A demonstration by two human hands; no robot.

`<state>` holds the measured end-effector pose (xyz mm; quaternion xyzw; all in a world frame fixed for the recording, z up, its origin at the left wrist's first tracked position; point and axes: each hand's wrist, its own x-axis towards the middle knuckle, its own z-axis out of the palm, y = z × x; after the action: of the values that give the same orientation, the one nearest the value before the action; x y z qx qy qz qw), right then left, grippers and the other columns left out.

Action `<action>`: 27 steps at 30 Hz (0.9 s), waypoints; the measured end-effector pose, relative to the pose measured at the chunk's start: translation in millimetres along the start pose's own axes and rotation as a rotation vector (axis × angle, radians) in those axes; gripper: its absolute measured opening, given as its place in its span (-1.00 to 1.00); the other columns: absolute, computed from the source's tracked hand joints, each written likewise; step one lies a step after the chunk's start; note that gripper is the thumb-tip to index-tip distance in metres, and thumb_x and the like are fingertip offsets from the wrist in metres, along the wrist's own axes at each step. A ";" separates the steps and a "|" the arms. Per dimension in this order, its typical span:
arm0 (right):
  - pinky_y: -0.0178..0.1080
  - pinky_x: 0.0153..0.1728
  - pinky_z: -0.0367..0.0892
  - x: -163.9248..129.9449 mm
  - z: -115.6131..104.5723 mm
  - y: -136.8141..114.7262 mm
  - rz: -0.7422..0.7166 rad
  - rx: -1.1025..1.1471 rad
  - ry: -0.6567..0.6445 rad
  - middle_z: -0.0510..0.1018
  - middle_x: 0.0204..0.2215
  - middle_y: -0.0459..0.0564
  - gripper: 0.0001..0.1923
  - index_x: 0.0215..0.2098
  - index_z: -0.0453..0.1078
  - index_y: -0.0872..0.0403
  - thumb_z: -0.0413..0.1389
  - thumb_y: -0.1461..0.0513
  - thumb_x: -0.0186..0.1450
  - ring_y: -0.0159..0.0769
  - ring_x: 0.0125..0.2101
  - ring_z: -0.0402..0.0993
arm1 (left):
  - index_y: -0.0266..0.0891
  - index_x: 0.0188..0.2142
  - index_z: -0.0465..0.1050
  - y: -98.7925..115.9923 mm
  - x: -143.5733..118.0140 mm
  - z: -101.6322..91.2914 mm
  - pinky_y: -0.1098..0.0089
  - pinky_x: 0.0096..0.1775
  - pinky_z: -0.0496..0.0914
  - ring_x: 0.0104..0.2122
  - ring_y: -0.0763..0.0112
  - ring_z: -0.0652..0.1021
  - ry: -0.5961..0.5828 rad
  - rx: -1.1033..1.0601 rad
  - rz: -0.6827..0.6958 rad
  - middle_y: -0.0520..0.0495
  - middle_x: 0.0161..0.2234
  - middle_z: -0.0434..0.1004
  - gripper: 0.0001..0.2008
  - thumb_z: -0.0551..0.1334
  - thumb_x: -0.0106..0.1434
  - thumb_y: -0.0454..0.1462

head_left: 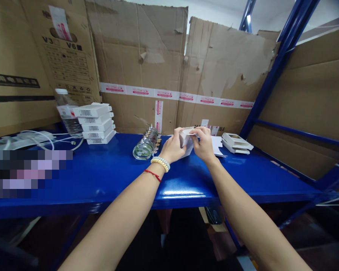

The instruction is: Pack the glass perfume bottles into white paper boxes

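A small white carton [188, 147] is held upright just above the blue table. My left hand [173, 146] is closed round its left side. At the carton's top edge, my right hand [203, 143] pinches what looks like a flap between thumb and fingers; the fingers partly hide it. Close to my left hand stands a row of clear glass bottles [143, 150] with gold-coloured tops, the nearest one showing greenish glass. Behind my right hand lies white folded card [218, 146].
To the left rises a stack of several white cartons [97, 126] beside a water bottle [66, 113] and white cables [42, 137]. Two white boxes [235, 142] lie at the right. Cardboard sheets [141, 56] wall the back of the blue table [115, 180], beside blue frame posts [267, 79].
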<state>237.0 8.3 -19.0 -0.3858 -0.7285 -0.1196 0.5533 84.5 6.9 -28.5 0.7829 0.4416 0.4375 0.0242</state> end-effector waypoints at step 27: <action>-0.08 -0.21 0.10 0.1 -9.5 -4.3 0.000 -0.162 -0.103 0.50 -0.33 0.02 -0.81 -0.36 0.41 0.00 0.00 0.14 0.33 -0.10 -0.18 0.26 | -0.21 -0.01 0.03 -3.9 0.7 0.0 0.32 -0.30 0.38 -0.39 0.25 0.54 -0.038 -0.087 0.016 -0.02 -0.40 0.46 -0.50 0.22 0.10 -0.28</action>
<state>240.7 -0.3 -14.5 -0.4349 -0.7439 -0.1584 0.4821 82.0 9.8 -29.7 0.7927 0.4153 0.4417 0.0633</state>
